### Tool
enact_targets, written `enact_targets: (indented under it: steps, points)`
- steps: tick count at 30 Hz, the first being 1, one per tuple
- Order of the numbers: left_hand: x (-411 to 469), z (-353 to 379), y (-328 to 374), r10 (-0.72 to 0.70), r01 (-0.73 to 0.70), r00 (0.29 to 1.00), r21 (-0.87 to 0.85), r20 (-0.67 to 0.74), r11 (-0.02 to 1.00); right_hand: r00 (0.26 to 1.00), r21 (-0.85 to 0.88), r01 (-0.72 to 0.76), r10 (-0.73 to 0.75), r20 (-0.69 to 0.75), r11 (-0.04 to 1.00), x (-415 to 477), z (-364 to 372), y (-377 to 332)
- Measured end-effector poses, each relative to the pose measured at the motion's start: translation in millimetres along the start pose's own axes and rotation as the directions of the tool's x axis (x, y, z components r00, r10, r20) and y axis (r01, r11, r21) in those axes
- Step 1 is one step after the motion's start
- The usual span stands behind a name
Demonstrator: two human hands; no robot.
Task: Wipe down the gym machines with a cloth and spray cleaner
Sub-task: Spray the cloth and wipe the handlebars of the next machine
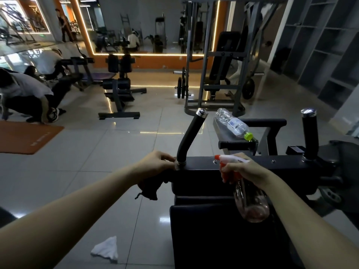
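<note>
Both of my forearms stretch forward from the bottom of the view. My left hand [155,164] is curled around a dark cloth [149,188], holding it bunched against the left end of the machine's black crossbar [204,171], right at the foot of the bent handle [191,136]. A ragged tail of the cloth hangs below my palm. My right hand [244,167] grips the neck of the spray bottle [250,202], fingers wrapped over its orange trigger, with the white nozzle pointing left toward that handle's base. The bottle's clear body hangs tilted under my wrist, above the black pad [213,230] nearest me.

Past the crossbar, an upright handle [309,133] with a chrome cap stands to the right. Between the two handles a clear water bottle [233,123] with a green cap lies on its side on a grey ledge of the machine. A crumpled white cloth [106,249] lies on the tiled floor [97,162] at lower left. Farther left is an orange mat [25,136], and a person [23,94] crouches just beyond it.
</note>
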State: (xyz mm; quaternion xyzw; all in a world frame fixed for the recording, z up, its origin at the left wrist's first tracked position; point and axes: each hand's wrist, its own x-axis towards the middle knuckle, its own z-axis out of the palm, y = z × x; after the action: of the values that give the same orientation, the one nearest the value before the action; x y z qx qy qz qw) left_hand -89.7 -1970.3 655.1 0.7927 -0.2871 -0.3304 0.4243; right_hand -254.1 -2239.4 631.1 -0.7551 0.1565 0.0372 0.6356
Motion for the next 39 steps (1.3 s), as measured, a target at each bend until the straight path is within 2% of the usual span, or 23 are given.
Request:
enact_targets:
  steps: [3, 8, 11, 15, 21, 23, 25, 29, 31, 34, 36, 39]
  points:
    - [-1.2, -2.8, 0.7, -0.007, 0.007, 1.0, 0.018, -0.004, 1.0, 0.998, -0.022, -0.02, 0.022, 0.067, 1.0, 6.6, -11.0, -9.9]
    - [-2.0, -5.0, 1.0, -0.009, 0.013, 0.999, 0.077, -0.046, 0.997, 0.994, 0.145, -0.059, 0.045, 0.101, 0.988, 21.3, -29.3, -34.7]
    - [-2.8, -5.4, 3.2, -0.016, 0.022, 0.997, 0.075, -0.077, 0.997, 0.999, 0.129, -0.006, -0.001, 0.051, 0.992, 31.8, -34.5, -51.1]
    - [-3.6, -10.1, 6.8, -0.021, 0.027, 0.994, 0.061, -0.109, 0.998, 0.994, 0.113, -0.013, 0.001, 0.105, 0.994, 38.6, -39.4, -69.3]
    - [-1.1, -17.6, 20.9, -0.004, 0.013, 0.991, 0.068, -0.131, 0.998, 0.986, 0.243, 0.137, -0.155, 0.058, 0.96, 35.0, -58.8, -90.5]
    - [0.3, -17.6, 27.0, 0.005, 0.005, 0.991, 0.076, -0.131, 0.997, 0.982, 0.209, 0.144, -0.166, 0.09, 0.967, 32.2, -64.4, -94.9]
    - [1.8, -16.7, 33.4, 0.011, -0.003, 0.991, 0.058, -0.136, 0.998, 0.989, 0.141, 0.095, -0.11, 0.1, 0.985, 35.0, -71.6, -94.1]
    - [6.5, -12.3, 45.2, 0.034, -0.038, 0.99, -0.023, -0.14, 0.999, 1.0, 0.043, -0.009, 0.008, 0.012, 0.999, 44.0, -82.1, -82.2]
    - [9.0, -9.7, 52.7, 0.04, -0.057, 0.984, -0.091, -0.176, 0.994, 1.0, 0.087, 0.008, -0.008, 0.011, 0.996, 42.1, -82.6, -76.8]
    - [12.7, -8.8, 64.4, 0.029, -0.07, 0.98, -0.202, -0.198, 0.977, 0.989, 0.121, 0.093, -0.078, -0.125, 0.988, 39.1, -89.8, -69.4]
    - [13.7, -9.2, 72.0, 0.017, -0.051, 0.989, -0.238, -0.146, 0.97, 0.947, 0.105, 0.168, -0.131, -0.294, 0.98, 36.3, -93.5, -65.1]
    - [17.3, -9.0, 79.4, 0.023, -0.051, 0.992, -0.231, -0.124, 0.972, 0.812, 0.055, 0.215, -0.147, -0.564, 0.975, 32.5, -89.2, -62.1]
